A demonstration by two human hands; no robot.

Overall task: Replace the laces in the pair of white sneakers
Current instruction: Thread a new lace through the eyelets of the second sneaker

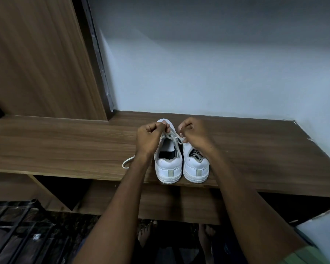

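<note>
- Brown wood-grain surface (65, 141) runs across the view, set against a pale wall, with a wooden panel rising at the left.
- Two white sneakers stand side by side near the front edge of the surface, heels toward the viewer, touching or nearly so.
- The left sneaker (168, 164) is the one being worked on; its tongue is visible and a white lace (174, 137) crosses its upper eyelets.
- The right sneaker (195, 166) sits just beside it; its lacing is mostly hidden by the right forearm.
- The left hand (151, 136) is curled over the left sneaker's front, fingers (165, 126) pinched together on a strand of the lace.
- The right hand (192, 132) is closed the same way, its fingers clamped on the lace's other end just above the gap between the shoes.
- A loose loop of white lace (127, 162) lies on the surface left of the shoes, partly behind the left forearm.
- Judgement: the step looks like working the lace at the top of the left sneaker; whether it is going in or coming out cannot be told.
- The next move likely calls for even tension on both ends and guiding a tip cleanly through an eyelet.
</note>
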